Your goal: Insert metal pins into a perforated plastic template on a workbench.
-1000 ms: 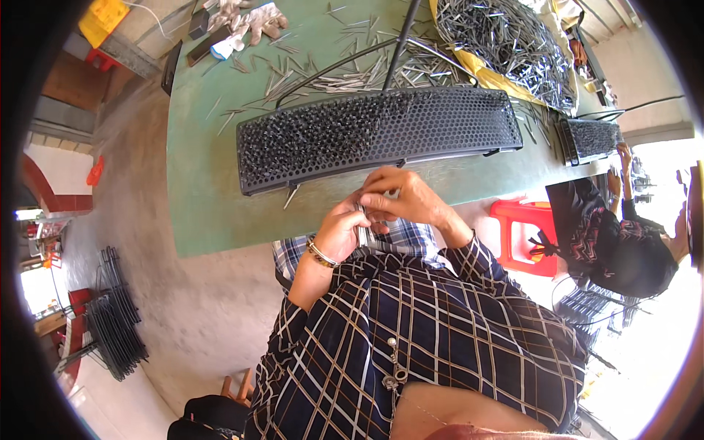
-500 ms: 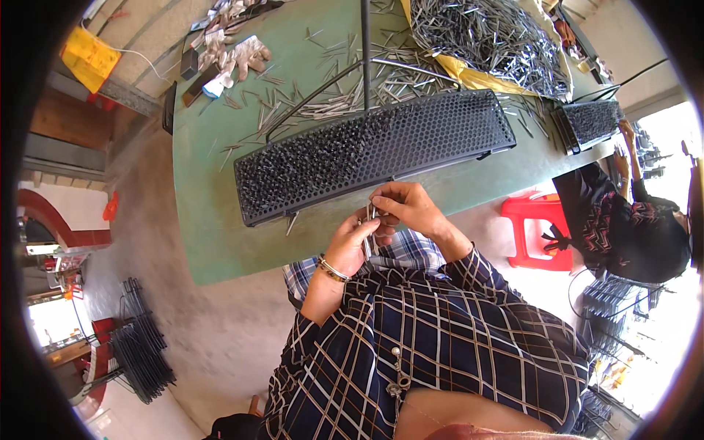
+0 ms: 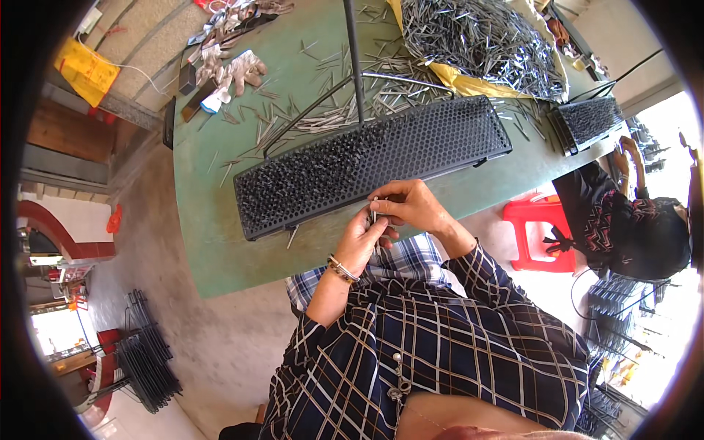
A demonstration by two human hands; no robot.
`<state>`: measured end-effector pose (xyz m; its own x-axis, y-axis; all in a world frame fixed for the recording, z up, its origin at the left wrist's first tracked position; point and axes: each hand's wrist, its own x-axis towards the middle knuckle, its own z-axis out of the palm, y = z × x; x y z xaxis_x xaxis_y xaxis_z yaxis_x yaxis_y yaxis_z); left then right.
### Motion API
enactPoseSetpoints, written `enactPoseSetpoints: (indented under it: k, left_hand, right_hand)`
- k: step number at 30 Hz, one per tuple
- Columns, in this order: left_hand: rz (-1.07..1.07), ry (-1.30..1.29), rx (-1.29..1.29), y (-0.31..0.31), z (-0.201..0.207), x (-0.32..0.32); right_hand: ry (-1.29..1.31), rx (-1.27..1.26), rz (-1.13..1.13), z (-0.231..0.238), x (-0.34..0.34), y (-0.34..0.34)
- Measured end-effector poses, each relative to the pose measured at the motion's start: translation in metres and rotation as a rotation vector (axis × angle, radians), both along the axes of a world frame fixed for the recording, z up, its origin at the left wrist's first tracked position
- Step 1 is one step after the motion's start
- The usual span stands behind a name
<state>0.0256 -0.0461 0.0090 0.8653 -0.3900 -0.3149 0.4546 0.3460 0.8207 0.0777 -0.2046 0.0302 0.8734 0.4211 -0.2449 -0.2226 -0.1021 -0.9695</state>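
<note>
My two hands meet just off the near edge of a long black perforated rack (image 3: 433, 139). Its left part is packed with short dark pieces standing in the holes, while the holes on the right look bare. Several thin metal rods (image 3: 375, 215) are gripped in my left hand (image 3: 357, 242), roughly upright, their lower ends partly covered by fingers. My right hand (image 3: 413, 207) closes thumb and fingertips on the upper part of these rods. How many it pinches is hidden. Loose rods (image 3: 334, 117) lie scattered behind the rack on the green table (image 3: 220, 257).
A large heap of metal rods (image 3: 480, 48) lies on yellow-edged sheeting at the back. Work gloves (image 3: 242, 71) rest at the far left. To the right, a co-worker (image 3: 627, 235) sits by a smaller rack (image 3: 587, 121), near a red stool (image 3: 524, 227). Black frames (image 3: 147, 367) stand lower left.
The rods between my hands, fanned out before, now look more bunched and upright. My hands stay together in nearly the same place; the whole view has shifted slightly.
</note>
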Motion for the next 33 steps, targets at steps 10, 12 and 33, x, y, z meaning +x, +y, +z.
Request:
enactPoseSetpoints:
  k: [10, 12, 33]
  left_hand:
    - [0.017, 0.124, -0.135, 0.004, -0.008, 0.005]
    - [0.037, 0.161, -0.185, 0.007, -0.014, 0.005]
    - [0.045, 0.258, -0.251, 0.004, -0.006, 0.0]
  right_hand:
    - [-0.084, 0.198, -0.197, 0.0, 0.021, -0.009]
    - [-0.179, 0.129, -0.224, 0.004, 0.036, -0.01]
    - [-0.718, -0.248, -0.217, -0.004, 0.085, -0.004]
